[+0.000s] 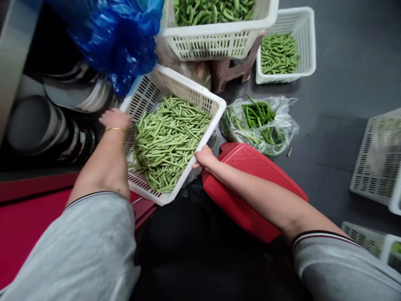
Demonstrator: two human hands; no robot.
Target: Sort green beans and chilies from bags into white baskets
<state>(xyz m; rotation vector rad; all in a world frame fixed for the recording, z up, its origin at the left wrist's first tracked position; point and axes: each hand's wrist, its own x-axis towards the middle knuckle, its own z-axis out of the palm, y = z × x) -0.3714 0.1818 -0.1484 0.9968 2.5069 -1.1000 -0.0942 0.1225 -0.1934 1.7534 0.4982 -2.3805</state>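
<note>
A white slotted plastic basket (216,109) sits in front of me, turned at an angle, with a heap of cut green beans (169,140) inside. My right hand (204,157) grips its right rim, fingers curled under the edge. At the opposite side, my left hand (115,119) rests against the left rim; its fingertips are partly hidden, though the hand looks closed on the edge. A gold bangle (115,129) circles my left wrist. Under my right forearm lies a red plastic stool (247,184).
Another white basket (206,42) of pea pods stands on a brownish stool (227,73). Behind is a smaller basket (311,46) of pods. A clear bag (290,121) holds green peppers. Stacked bowls (31,123) and a blue plastic bag (125,37) are left; a slotted basket (376,159) stands right.
</note>
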